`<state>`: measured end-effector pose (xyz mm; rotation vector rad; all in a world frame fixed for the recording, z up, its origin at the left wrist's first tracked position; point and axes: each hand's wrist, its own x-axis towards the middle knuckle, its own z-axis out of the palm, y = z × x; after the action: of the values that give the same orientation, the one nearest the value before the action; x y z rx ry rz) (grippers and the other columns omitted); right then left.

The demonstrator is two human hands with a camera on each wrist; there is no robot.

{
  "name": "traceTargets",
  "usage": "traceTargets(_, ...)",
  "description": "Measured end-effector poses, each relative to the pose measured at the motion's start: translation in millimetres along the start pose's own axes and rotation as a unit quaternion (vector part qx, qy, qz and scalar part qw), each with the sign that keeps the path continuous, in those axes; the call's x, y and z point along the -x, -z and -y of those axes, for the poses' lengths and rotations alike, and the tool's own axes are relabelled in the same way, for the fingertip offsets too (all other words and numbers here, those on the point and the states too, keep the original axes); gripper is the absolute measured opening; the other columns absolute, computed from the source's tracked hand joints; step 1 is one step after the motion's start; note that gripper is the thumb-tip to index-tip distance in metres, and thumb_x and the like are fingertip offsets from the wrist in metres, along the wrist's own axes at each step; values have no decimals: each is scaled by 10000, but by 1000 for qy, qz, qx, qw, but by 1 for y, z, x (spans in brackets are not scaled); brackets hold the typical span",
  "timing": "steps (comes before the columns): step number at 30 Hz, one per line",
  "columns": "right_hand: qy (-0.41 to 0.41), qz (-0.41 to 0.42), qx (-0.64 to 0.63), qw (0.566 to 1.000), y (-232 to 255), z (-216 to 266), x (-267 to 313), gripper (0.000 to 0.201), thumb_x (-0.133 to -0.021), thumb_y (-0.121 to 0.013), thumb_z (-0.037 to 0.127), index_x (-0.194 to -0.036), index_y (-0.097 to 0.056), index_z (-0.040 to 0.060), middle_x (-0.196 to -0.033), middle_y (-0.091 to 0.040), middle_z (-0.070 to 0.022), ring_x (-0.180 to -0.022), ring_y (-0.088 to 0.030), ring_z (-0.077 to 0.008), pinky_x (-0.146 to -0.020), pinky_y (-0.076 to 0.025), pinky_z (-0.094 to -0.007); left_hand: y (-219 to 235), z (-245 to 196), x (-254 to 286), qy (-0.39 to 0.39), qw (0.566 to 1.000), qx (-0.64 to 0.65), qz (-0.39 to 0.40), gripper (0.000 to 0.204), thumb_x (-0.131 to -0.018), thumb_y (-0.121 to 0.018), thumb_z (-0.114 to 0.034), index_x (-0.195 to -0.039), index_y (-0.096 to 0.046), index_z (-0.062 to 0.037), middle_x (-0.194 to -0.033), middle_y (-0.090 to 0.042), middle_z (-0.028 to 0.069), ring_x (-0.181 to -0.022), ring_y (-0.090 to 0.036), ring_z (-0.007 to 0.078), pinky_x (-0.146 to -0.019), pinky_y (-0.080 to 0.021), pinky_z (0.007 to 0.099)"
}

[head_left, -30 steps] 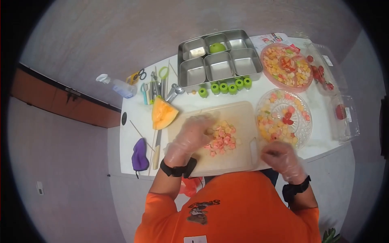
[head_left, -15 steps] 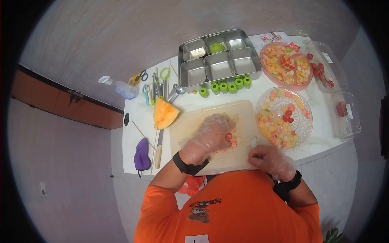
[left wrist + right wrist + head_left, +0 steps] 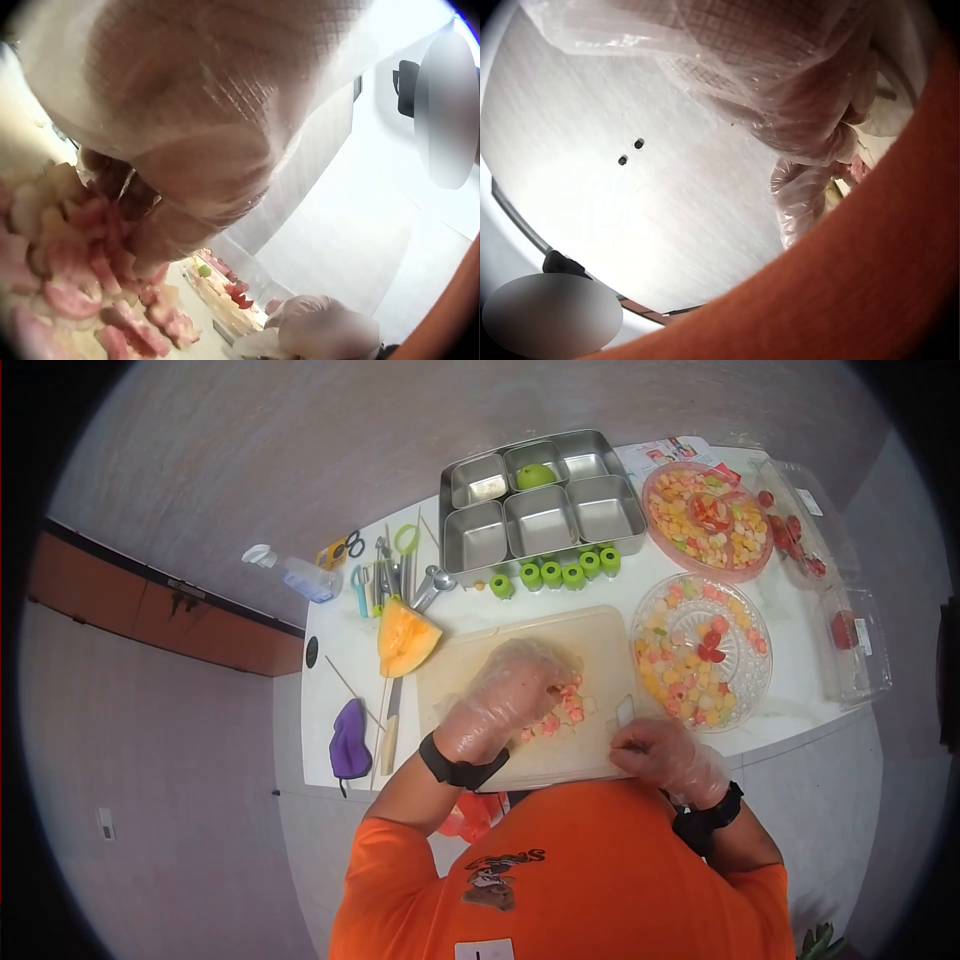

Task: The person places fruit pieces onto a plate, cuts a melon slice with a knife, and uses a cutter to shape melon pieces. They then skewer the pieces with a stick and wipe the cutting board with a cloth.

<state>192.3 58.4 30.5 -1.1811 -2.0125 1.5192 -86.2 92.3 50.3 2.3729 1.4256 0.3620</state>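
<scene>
Honestly, those cut fruit pieces look light and soft, so I'd expect them to bruise or squash if you pinch hard. They're heaped on the cutting board, a bit right of its middle, toward the right edge, and they look wet, so figure on slippery too, especially through a loose plastic glove.

Your left hand is bent over the pile, fingertips right in among the pink and pale bits; can't tell if you've actually got one. Your right hand is by the board's near right corner, fingers curled in narrow, and I can't see whether anything's inside.

I'd take each bit by its thicker sides with the finger pads, not by the thin scalloped edge, since that seems likeliest to tear.
</scene>
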Motion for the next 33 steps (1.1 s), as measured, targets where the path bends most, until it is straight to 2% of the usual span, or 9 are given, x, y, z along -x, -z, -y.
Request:
traceTargets(4, 12, -6, 5, 1000, 0, 1, 0, 137, -873, -736, 185, -901, -728, 51, -788, -704, -100, -705, -685, -236, -661, -532, -335, 1, -7, -2, -12, 999, -40, -15, 228, -731, -738, -121, -951, -795, -111, -799, -669, 140, -832, -646, 359, -734, -491, 495)
traceTargets(6, 19, -15, -5, 1000, -2, -4, 0, 98, -852, -761, 120, -881, -719, 37, -767, -696, -66, -675, -658, -153, -624, -511, -292, 3, -13, -4, -17, 999, -47, -21, 215, -726, -731, -109, -931, -795, -112, -780, -669, 136, -816, -646, 357, -728, -491, 495)
traceTargets(11, 21, -17, -9, 1000, -3, -6, 0, 104, -852, -763, 127, -886, -723, 38, -773, -699, -70, -684, -663, -155, -628, -513, -293, -10, -3, -6, -24, 999, -47, -4, 180, -713, -704, -74, -869, -788, -106, -742, -672, 116, -774, -644, 352, -725, -496, 488)
traceTargets(13, 10, -16, -12, 1000, -3, -3, 0, 106, -853, -763, 130, -887, -723, 38, -773, -699, -71, -687, -664, -155, -630, -514, -294, -9, -6, -5, -47, 997, 3, -61, 183, -693, -679, -49, -837, -781, -97, -723, -674, 101, -759, -644, 350, -727, -501, 478)
traceTargets(19, 17, -13, -14, 1000, -1, 2, 1, 111, -854, -761, 131, -894, -726, 33, -775, -701, -74, -688, -662, -156, -635, -514, -299, -11, -10, -4, -36, 997, 3, -74, 203, -679, -667, -40, -839, -781, -93, -769, -689, 110, -782, -648, 352, -736, -504, 480)
traceTargets(26, 18, -17, -13, 1000, -3, -2, 1, 110, -864, -755, 138, -901, -726, 37, -786, -706, -82, -695, -674, -176, -644, -522, -307, -9, -11, -7, -34, 998, -34, -48, 182, -692, -679, -64, -842, -777, -92, -769, -687, 109, -795, -645, 355, -750, -502, 478)
traceTargets(28, 17, -14, -14, 1000, -1, -1, 2, 119, -880, -745, 154, -912, -725, 41, -792, -708, -87, -702, -686, -196, -657, -532, -320, -6, -10, -5, -49, 992, 15, -112, 150, -697, -699, -69, -828, -770, -87, -776, -688, 105, -757, -643, 356, -722, -519, 457)
traceTargets(32, -26, 4, -82, 996, 2, 4, 4, 117, -881, -744, 134, -915, -718, 24, -784, -704, -70, -700, -679, -143, -648, -525, -285, -4, -12, -1, -31, 984, 54, -169, 109, -759, -712, -59, -854, -765, -64, -829, -727, 102, -663, -649, 302, -669, -542, 415)
traceTargets(33, -49, 16, -125, 991, 3, 8, 6, 113, -880, -744, 124, -917, -718, 21, -779, -701, -64, -694, -671, -125, -640, -522, -275, -4, -20, 6, 84, 955, 235, -159, 116, -811, -710, -47, -918, -757, -47, -848, -731, 96, -723, -671, 244, -682, -540, 374)
